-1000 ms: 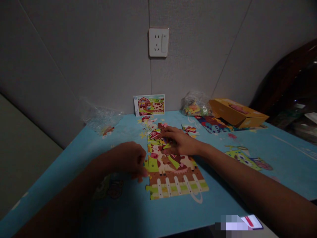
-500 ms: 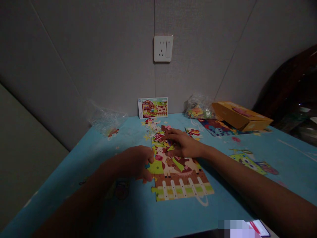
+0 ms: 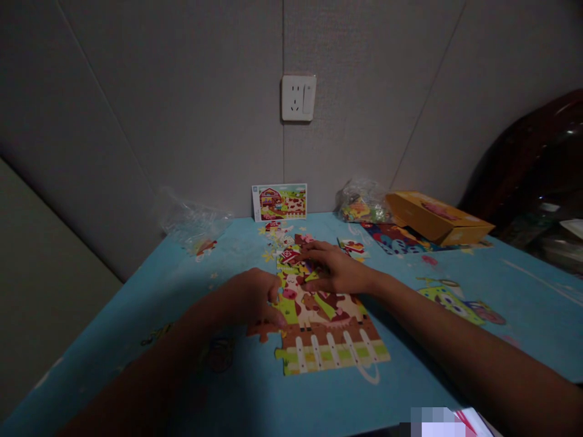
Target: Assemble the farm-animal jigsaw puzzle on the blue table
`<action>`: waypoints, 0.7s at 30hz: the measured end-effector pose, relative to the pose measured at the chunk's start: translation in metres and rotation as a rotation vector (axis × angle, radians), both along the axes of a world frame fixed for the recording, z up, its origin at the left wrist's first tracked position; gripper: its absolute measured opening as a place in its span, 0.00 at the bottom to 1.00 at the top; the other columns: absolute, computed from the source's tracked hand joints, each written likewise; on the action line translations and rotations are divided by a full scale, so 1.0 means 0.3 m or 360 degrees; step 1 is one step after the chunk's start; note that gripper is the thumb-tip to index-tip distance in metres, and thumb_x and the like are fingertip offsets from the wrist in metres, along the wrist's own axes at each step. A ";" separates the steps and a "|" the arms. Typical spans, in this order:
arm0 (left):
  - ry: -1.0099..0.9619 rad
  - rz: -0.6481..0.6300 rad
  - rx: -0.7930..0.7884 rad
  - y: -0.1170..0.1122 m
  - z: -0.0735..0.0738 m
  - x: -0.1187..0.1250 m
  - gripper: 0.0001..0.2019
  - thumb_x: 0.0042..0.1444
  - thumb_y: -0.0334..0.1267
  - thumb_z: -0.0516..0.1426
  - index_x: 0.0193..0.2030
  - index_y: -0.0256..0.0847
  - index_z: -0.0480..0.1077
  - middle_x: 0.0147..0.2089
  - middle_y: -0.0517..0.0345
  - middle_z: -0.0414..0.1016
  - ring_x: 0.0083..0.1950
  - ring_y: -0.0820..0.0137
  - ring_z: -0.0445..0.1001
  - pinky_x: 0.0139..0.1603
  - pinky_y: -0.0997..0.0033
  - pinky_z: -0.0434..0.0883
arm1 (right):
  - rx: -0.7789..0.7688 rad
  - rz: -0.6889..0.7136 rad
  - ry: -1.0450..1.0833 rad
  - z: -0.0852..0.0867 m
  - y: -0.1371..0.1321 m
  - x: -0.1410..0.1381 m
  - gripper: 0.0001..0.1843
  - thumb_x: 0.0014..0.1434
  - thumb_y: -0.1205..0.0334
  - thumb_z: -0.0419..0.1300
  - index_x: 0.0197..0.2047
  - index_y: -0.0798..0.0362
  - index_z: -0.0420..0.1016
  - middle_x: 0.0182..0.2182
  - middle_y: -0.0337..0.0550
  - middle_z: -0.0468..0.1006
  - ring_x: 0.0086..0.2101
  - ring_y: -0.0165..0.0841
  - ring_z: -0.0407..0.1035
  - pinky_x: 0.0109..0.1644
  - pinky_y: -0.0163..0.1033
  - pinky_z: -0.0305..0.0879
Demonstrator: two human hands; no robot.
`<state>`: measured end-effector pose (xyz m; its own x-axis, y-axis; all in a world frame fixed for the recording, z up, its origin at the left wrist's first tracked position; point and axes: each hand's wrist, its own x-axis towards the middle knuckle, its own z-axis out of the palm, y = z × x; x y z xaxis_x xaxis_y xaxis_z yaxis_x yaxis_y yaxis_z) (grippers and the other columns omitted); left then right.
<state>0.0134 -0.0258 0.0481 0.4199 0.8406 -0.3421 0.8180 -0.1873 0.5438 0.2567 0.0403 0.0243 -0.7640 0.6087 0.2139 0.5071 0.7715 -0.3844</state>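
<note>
A partly joined jigsaw puzzle with a cow and a white fence lies on the blue table cover. My left hand is at its left edge, fingers curled and thumb on a brown-edged puzzle piece, most of which the hand hides. The piece lies right against the joined part; whether it is locked in I cannot tell. Across the upper middle of the puzzle my right hand lies palm down with fingers spread, covering some of the picture. Loose pieces lie just beyond it.
A picture card of the farm scene leans on the wall under a socket. Clear plastic bags lie at the back left, and a bag of pieces stands near an orange box at the back right.
My left hand has brought the puzzle piece in against the joined edge, and its brown part shows more. My right hand stays on the puzzle. The view has tilted slightly.
</note>
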 end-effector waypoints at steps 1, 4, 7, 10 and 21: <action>0.0019 0.0013 0.0062 0.008 -0.005 -0.002 0.18 0.43 0.46 0.68 0.27 0.41 0.63 0.20 0.70 0.67 0.23 0.74 0.66 0.26 0.75 0.54 | 0.0007 0.0005 0.0005 0.002 -0.001 0.000 0.34 0.54 0.44 0.67 0.59 0.51 0.71 0.57 0.53 0.70 0.60 0.50 0.61 0.62 0.56 0.58; 0.0072 -0.0021 0.0253 0.026 -0.023 -0.005 0.19 0.45 0.49 0.67 0.23 0.40 0.63 0.20 0.68 0.63 0.24 0.74 0.62 0.26 0.73 0.52 | 0.0026 -0.0006 0.0047 0.007 -0.002 -0.001 0.31 0.54 0.46 0.67 0.57 0.51 0.73 0.55 0.53 0.72 0.57 0.48 0.64 0.61 0.55 0.59; 0.0144 0.0002 0.0546 0.040 -0.048 0.000 0.20 0.52 0.53 0.63 0.23 0.40 0.65 0.22 0.64 0.65 0.26 0.72 0.63 0.28 0.72 0.53 | 0.0082 -0.0097 0.0128 -0.003 0.001 -0.005 0.25 0.56 0.48 0.65 0.53 0.53 0.75 0.54 0.54 0.72 0.55 0.47 0.66 0.60 0.54 0.60; 0.0109 0.0150 0.0937 0.062 -0.082 0.013 0.13 0.58 0.48 0.60 0.32 0.40 0.71 0.32 0.59 0.73 0.34 0.68 0.70 0.35 0.70 0.62 | 0.0211 -0.0281 0.0182 -0.027 0.010 -0.019 0.27 0.58 0.50 0.64 0.57 0.55 0.73 0.57 0.57 0.70 0.56 0.47 0.65 0.60 0.54 0.59; 0.0004 0.0131 0.1329 0.152 -0.173 0.044 0.24 0.58 0.42 0.62 0.60 0.35 0.69 0.54 0.46 0.77 0.53 0.56 0.71 0.57 0.56 0.68 | 0.0189 -0.0447 0.0069 -0.049 0.012 -0.075 0.28 0.60 0.54 0.62 0.62 0.55 0.69 0.58 0.53 0.73 0.54 0.48 0.64 0.58 0.54 0.57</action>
